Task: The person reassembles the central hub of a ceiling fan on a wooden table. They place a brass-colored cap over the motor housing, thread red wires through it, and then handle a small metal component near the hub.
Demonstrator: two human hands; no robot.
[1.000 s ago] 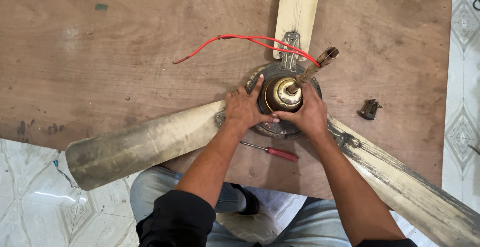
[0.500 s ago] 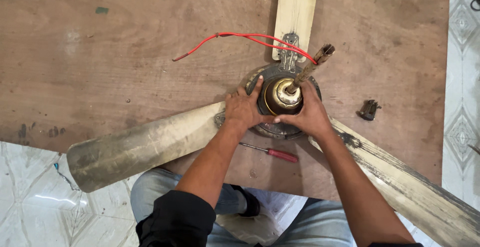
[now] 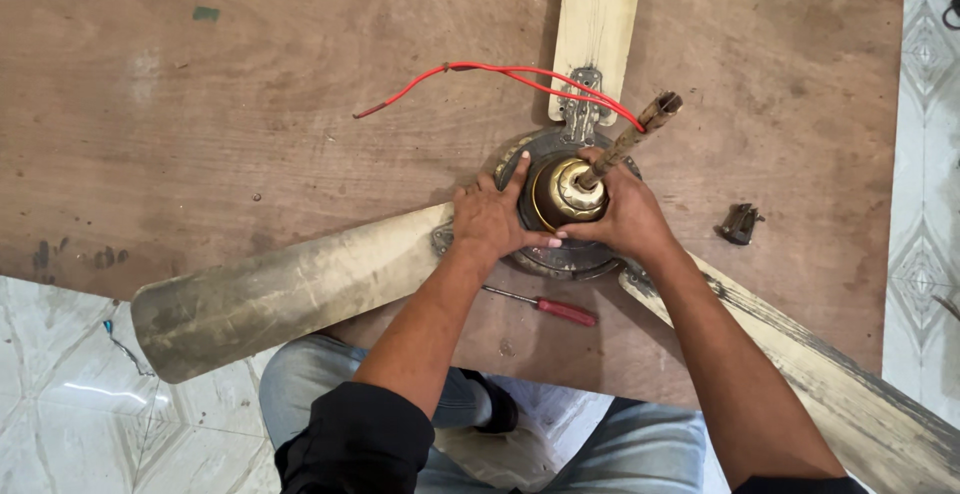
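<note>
While both my hands sit on the fan hub (image 3: 565, 254), the brass cap (image 3: 560, 192) lies between them, at the centre of the motor housing. My left hand (image 3: 492, 222) presses flat on the hub's left side, fingers spread, index reaching up along the cap's rim. My right hand (image 3: 625, 216) wraps the cap's right side, fingers curled against it; whether they pinch it firmly I cannot tell. Rod (image 3: 628, 142) rises out of the cap, its long axis tilted up and to the right, away from me, passing just over my right fingers. Red wire (image 3: 480, 72) trails off left across the board (image 3: 200, 134). Screwdriver (image 3: 545, 304) lies near my left wrist, untouched. Both hands equally near the cap.
</note>
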